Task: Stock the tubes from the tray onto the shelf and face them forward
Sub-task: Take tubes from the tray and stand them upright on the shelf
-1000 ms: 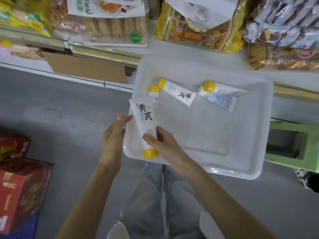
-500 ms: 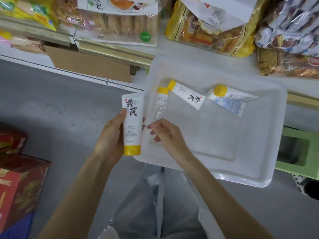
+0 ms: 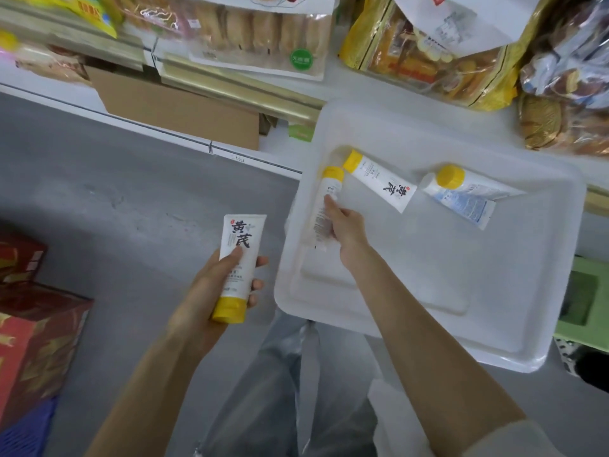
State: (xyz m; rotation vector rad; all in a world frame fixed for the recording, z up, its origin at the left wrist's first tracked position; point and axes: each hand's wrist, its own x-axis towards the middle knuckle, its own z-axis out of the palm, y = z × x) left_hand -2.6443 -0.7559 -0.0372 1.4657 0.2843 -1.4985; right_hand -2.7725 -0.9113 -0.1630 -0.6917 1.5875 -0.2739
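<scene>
While my left hand clasps a tube left of the tray, cap near, I see right hand fingers curled round a second tube by the tray's left wall, bare floor rightward.

White plastic tube with yellow cap and black characters: printed face up, cap toward the person, held left of the tray in the left hand.

Shallow white plastic tray: carries the remainder.

Second yellow-capped tube: small-print side up, along the left wall, cap away, in the grip of the right hand.

Third yellow-capped tube: diagonal, characters up, cap just beside the second's.

Blue-printed yellow-capped tube: far side, crimp pointing right.

Gold-edged white shelf: beyond the tray's far edge.
</scene>
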